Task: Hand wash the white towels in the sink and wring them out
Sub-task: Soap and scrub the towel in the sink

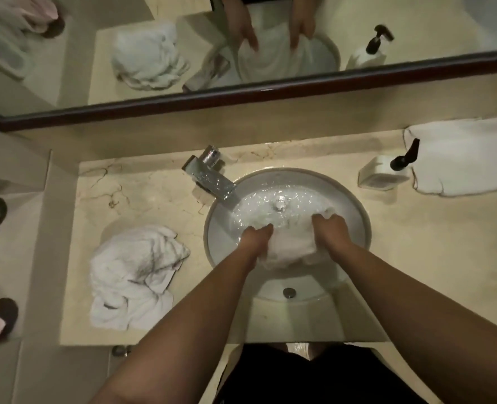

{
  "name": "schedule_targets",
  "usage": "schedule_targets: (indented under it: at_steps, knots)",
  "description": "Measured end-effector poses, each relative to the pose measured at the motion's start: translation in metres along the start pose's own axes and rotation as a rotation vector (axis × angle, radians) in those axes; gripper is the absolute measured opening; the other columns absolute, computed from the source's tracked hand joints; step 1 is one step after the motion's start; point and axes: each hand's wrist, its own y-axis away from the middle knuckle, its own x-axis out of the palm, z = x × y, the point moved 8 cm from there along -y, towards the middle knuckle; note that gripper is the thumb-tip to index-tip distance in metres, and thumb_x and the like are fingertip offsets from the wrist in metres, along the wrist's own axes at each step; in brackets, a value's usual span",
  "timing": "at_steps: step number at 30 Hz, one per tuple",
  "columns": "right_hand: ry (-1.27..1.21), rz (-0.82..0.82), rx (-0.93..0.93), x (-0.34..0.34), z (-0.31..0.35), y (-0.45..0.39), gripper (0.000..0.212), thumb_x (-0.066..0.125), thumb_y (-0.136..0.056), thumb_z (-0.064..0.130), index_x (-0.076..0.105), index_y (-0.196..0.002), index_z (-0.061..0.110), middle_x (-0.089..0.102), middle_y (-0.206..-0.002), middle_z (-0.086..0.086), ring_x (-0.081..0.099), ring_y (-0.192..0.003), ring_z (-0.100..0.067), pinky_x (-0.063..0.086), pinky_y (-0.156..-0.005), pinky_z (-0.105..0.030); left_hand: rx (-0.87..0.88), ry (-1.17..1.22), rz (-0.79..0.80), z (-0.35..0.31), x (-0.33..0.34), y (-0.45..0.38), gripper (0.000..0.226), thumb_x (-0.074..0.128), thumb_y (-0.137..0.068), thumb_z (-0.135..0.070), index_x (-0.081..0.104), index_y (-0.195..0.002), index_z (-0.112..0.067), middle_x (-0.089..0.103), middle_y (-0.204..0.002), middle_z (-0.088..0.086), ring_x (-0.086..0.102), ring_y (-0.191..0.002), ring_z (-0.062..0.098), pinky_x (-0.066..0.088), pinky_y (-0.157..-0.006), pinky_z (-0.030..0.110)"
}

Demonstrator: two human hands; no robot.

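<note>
A towel (pixel 288 246) lies in the sink (pixel 355 205); tap (pixel 212 176) behind-left of it, crumpled towels (pixel 133 275) left, soap bottle (pixel 382 172) and folded towel (pixel 460 156) right.

The tap (pixel 212 176) is shiny metal. The sink (pixel 355 205) is smooth and glossy. The towels (pixel 133 275) are soft, fluffy cloth.

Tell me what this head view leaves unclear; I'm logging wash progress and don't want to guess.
- Fingertips of the left hand and right hand: buried in the towel in the sink.
- Sink drain: blurred by rippling water.
- Whether the faucet is running: glare hides it.
- Folded towel: cut off by the right edge.
- Soap dispenser label: too small.
- Crumpled towels: count unclear, bunched together.
</note>
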Motion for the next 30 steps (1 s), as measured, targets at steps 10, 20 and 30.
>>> schedule_targets:
  at_steps: [10, 20, 30]
  knots:
    - [-0.009, 0.020, -0.226, 0.020, 0.013, -0.063, 0.032, 0.054, -0.096, 0.022, 0.058, -0.122, 0.004, 0.057, -0.109, -0.004, 0.055, -0.103, -0.021, 0.046, -0.088, -0.034, 0.124, 0.103, -0.172, -0.018, -0.021, -0.099, 0.052, 0.067, -0.083, -0.026, 0.058, -0.131, -0.008, 0.066, -0.123, 0.010, 0.064, -0.109, 0.028, 0.053, -0.093, 0.038]
    - [0.405, 0.113, -0.252, 0.064, -0.048, -0.120, 0.047, 0.050, -0.084, 0.048, 0.061, -0.108, 0.009, 0.065, -0.101, -0.007, 0.063, -0.102, -0.034, 0.046, -0.079, -0.036, 0.218, -0.339, -0.140, 0.038, -0.002, -0.149, 0.055, 0.071, -0.086, -0.035, 0.056, -0.130, -0.005, 0.062, -0.123, 0.004, 0.059, -0.114, 0.022, 0.047, -0.099, 0.035]
    - [0.150, 0.001, -0.087, 0.074, -0.081, -0.137, 0.038, 0.058, -0.096, 0.041, 0.067, -0.104, 0.005, 0.068, -0.097, -0.011, 0.063, -0.098, -0.031, 0.040, -0.079, -0.029, 0.166, 0.152, -0.069, 0.070, 0.010, -0.153, 0.007, 0.069, -0.087, -0.020, 0.073, -0.085, -0.015, 0.075, -0.087, 0.002, 0.072, -0.085, 0.020, 0.057, -0.077, 0.031]
